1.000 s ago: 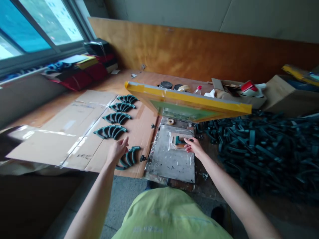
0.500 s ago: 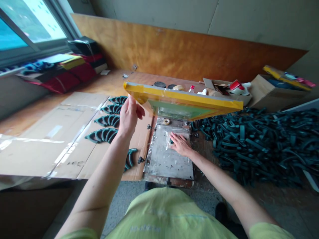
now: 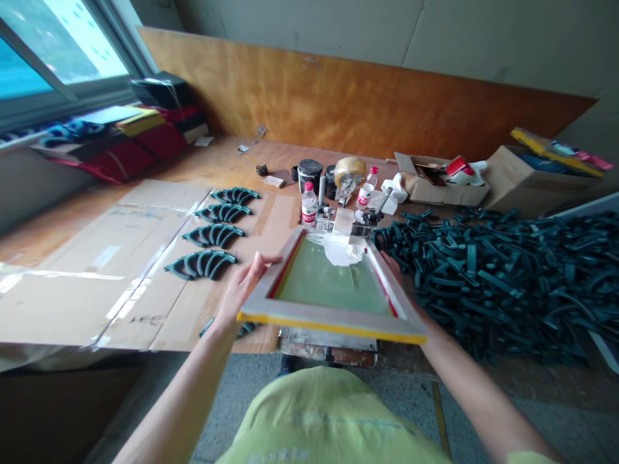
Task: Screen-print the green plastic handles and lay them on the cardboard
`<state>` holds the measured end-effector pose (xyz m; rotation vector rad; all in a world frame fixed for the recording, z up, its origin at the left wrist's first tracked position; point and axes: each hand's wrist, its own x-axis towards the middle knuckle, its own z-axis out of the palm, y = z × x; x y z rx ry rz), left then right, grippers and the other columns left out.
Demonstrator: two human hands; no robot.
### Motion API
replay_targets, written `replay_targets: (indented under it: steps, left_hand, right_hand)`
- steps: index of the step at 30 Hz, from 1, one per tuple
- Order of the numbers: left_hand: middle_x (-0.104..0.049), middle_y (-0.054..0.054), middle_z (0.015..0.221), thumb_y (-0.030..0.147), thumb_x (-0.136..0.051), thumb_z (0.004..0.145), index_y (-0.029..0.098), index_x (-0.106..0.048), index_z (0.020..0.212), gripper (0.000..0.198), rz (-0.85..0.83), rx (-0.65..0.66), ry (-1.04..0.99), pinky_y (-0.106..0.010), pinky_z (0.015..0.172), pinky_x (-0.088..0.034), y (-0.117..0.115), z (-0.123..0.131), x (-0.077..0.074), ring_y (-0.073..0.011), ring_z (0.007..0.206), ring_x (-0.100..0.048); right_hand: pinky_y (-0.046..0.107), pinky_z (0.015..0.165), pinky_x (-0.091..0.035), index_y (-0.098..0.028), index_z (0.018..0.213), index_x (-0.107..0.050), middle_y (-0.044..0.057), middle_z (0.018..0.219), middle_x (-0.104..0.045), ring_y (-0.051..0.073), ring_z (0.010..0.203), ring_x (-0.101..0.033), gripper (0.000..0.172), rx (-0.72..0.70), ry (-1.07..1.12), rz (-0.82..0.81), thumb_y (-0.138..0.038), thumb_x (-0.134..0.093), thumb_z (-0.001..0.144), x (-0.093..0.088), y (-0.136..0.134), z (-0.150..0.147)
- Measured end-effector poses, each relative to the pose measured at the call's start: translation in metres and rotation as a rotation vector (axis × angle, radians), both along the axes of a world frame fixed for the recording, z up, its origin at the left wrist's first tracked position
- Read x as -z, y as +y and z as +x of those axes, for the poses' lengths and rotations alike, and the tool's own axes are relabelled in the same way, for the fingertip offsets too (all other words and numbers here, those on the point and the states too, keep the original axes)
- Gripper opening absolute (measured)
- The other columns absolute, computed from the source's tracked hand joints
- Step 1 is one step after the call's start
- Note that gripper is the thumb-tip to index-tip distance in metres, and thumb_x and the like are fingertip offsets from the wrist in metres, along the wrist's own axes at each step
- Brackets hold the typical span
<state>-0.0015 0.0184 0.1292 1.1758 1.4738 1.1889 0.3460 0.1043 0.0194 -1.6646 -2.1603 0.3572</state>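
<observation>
Screen-printing frame [image 3: 333, 314] positioned over the press bed [image 3: 329, 339], white ink [image 3: 341, 251] pooled at the mesh's far end. Left hand [image 3: 240, 288] and right hand [image 3: 393, 263] grasping opposite side rails, neither released.

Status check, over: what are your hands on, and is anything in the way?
Left hand and right hand holding screen-printing frame by its sides. White ink at far end of the mesh. Plastic water bottle just beyond the far edge.

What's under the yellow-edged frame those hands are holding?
A strip of metal plate shows below the yellow-edged frame; the rest of the plate is covered by the frame.
</observation>
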Motion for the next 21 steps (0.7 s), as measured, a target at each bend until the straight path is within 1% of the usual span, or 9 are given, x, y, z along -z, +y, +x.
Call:
replay_targets:
  steps: [2, 4, 7, 9, 12, 14, 15, 18, 21]
  left_hand:
    - [-0.068, -0.003, 0.073, 0.066, -0.059, 0.076, 0.015, -0.070, 0.112, 0.064, -0.166, 0.042, -0.011, -0.025, 0.057, -0.047, -0.019, -0.002, 0.029, -0.0177, 0.066, -0.062]
    - [-0.068, -0.002, 0.071, 0.066, -0.066, 0.070, 0.016, -0.062, 0.127, 0.075, -0.254, 0.042, -0.034, -0.025, 0.055, -0.048, -0.029, -0.001, 0.061, -0.0183, 0.065, -0.063]
    - [-0.066, 0.001, 0.070, 0.065, -0.066, 0.069, 0.019, -0.049, 0.141, 0.087, -0.306, 0.019, -0.023, -0.025, 0.053, -0.047, -0.030, 0.002, 0.102, -0.0167, 0.061, -0.062]
    - [-0.066, 0.001, 0.073, 0.064, -0.064, 0.071, 0.020, -0.045, 0.143, 0.086, -0.324, 0.009, -0.010, -0.024, 0.053, -0.046, -0.028, 0.002, 0.119, -0.0159, 0.061, -0.062]
    - [-0.066, 0.001, 0.073, 0.063, -0.063, 0.072, 0.020, -0.050, 0.139, 0.080, -0.339, 0.024, -0.034, -0.025, 0.055, -0.048, -0.026, 0.000, 0.132, -0.0171, 0.064, -0.064]
    - [-0.066, 0.001, 0.072, 0.063, -0.063, 0.073, 0.020, -0.053, 0.136, 0.077, -0.345, 0.033, -0.047, -0.025, 0.057, -0.048, -0.026, -0.002, 0.136, -0.0182, 0.066, -0.065]
    - [-0.067, 0.000, 0.072, 0.063, -0.063, 0.073, 0.020, -0.054, 0.135, 0.075, -0.347, 0.034, -0.049, -0.025, 0.057, -0.049, -0.026, -0.003, 0.138, -0.0186, 0.066, -0.065]
    - [-0.068, 0.000, 0.074, 0.063, -0.062, 0.075, 0.020, -0.054, 0.133, 0.072, -0.346, 0.034, -0.041, -0.026, 0.059, -0.050, -0.027, -0.005, 0.143, -0.0188, 0.068, -0.066]
    - [-0.068, 0.000, 0.074, 0.063, -0.063, 0.075, 0.021, -0.054, 0.133, 0.073, -0.344, 0.032, -0.049, -0.026, 0.060, -0.050, -0.028, -0.005, 0.146, -0.0187, 0.067, -0.066]
  right_hand:
    - [0.051, 0.107, -0.037, -0.021, 0.129, -0.057, 0.012, 0.124, -0.063, 0.030, 0.123, -0.051, 0.040, 0.120, 0.008, 0.078, -0.030, -0.036, 0.096, -0.018, 0.014, 0.016]
    - [0.048, 0.107, -0.039, -0.016, 0.131, -0.055, 0.015, 0.130, -0.058, 0.029, 0.124, -0.050, 0.041, 0.129, 0.004, 0.195, -0.029, -0.047, 0.093, -0.035, 0.029, 0.007]
    - [0.043, 0.105, -0.042, -0.014, 0.133, -0.052, 0.016, 0.138, -0.051, 0.030, 0.126, -0.047, 0.054, -0.016, -0.113, 0.296, -0.027, -0.066, 0.082, -0.055, 0.051, -0.036]
    - [0.040, 0.097, -0.046, -0.013, 0.128, -0.054, 0.017, 0.130, -0.056, 0.030, 0.119, -0.052, 0.053, -0.068, -0.236, 0.264, -0.025, -0.069, 0.079, -0.063, 0.063, -0.067]
    - [0.033, 0.082, -0.050, -0.017, 0.117, -0.060, 0.012, 0.107, -0.067, 0.026, 0.099, -0.062, 0.037, -0.076, -0.365, 0.082, -0.024, -0.066, 0.081, -0.063, 0.073, -0.092]
    - [0.030, 0.076, -0.049, -0.019, 0.107, -0.064, 0.009, 0.094, -0.070, 0.023, 0.088, -0.064, 0.025, -0.084, -0.406, -0.050, -0.026, -0.063, 0.083, -0.056, 0.070, -0.095]
    - [0.029, 0.075, -0.049, -0.019, 0.102, -0.066, 0.008, 0.090, -0.071, 0.023, 0.086, -0.065, 0.020, -0.106, -0.411, -0.083, -0.026, -0.061, 0.083, -0.052, 0.065, -0.093]
    - [0.030, 0.076, -0.047, -0.019, 0.094, -0.068, 0.008, 0.092, -0.071, 0.023, 0.090, -0.063, 0.015, -0.263, -0.361, -0.044, -0.020, -0.056, 0.084, -0.040, 0.040, -0.077]
    - [0.028, 0.077, -0.045, -0.020, 0.092, -0.068, 0.006, 0.094, -0.070, 0.021, 0.093, -0.062, 0.022, -0.461, -0.297, -0.014, -0.008, -0.053, 0.080, -0.039, 0.013, -0.056]
